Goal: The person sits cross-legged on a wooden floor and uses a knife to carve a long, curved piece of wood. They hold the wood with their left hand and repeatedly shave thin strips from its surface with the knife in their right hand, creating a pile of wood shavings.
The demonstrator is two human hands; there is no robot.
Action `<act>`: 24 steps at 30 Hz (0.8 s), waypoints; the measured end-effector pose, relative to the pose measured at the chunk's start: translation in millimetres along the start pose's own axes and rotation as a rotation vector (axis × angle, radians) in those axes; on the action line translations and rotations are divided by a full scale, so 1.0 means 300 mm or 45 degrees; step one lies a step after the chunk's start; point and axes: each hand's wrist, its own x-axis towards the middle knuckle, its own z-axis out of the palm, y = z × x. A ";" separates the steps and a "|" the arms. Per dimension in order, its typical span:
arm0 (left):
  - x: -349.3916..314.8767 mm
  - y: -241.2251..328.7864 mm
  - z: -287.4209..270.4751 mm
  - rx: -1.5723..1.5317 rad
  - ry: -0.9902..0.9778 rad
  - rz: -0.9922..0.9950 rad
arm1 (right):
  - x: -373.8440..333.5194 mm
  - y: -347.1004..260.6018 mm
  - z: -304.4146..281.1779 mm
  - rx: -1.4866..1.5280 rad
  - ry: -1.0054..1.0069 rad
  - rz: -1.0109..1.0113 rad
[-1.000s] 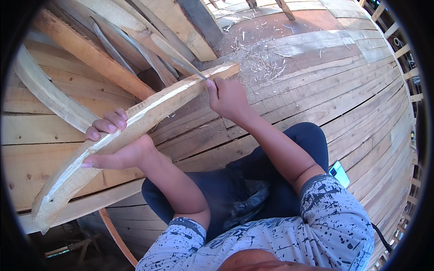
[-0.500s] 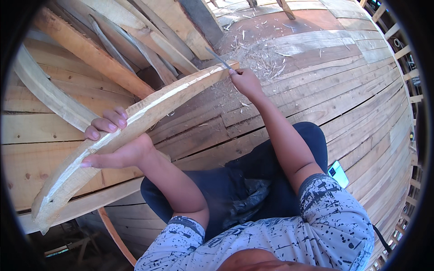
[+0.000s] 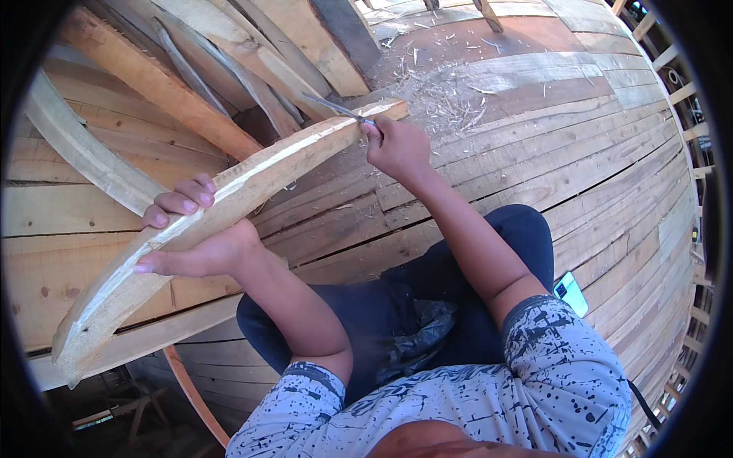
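Note:
A long curved wooden timber (image 3: pixel 294 162) slants across the view from lower left to upper middle. A pale, freshly cut strip runs along its upper edge. My left hand (image 3: pixel 200 248) is closed round the timber's lower part, with the thumb on the near side and fingers over the far side. Near the timber's upper end, my right hand (image 3: pixel 398 149) is closed on a knife (image 3: pixel 336 108). Its narrow grey blade lies across the timber's edge, pointing to the upper left. The knife's handle is mostly hidden in my fist.
Several rough planks (image 3: pixel 217 42) lean at the upper left, beside a curved pale rib (image 3: pixel 92 160). Wood shavings (image 3: pixel 458 107) litter the plank floor (image 3: pixel 519 175) beyond my right hand. A phone (image 3: pixel 571 295) lies by my right elbow. A dark opening (image 3: pixel 114 404) shows at lower left.
My right hand has drawn the knife a short way left along the timber, away from its upper end, and the blade has turned flatter. My left hand has stayed nearly still.

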 end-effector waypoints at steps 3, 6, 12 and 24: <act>-0.002 0.001 0.005 -0.004 -0.015 0.001 | 0.001 -0.004 -0.015 -0.114 0.012 -0.012; -0.014 0.004 0.025 0.023 -0.016 0.012 | -0.001 0.001 -0.019 -0.150 0.062 -0.033; -0.011 0.002 0.020 0.016 -0.030 0.017 | 0.011 0.011 -0.032 -0.101 -0.019 -0.061; -0.003 -0.002 0.005 -0.015 -0.041 0.002 | 0.050 0.060 -0.008 0.688 -0.228 0.029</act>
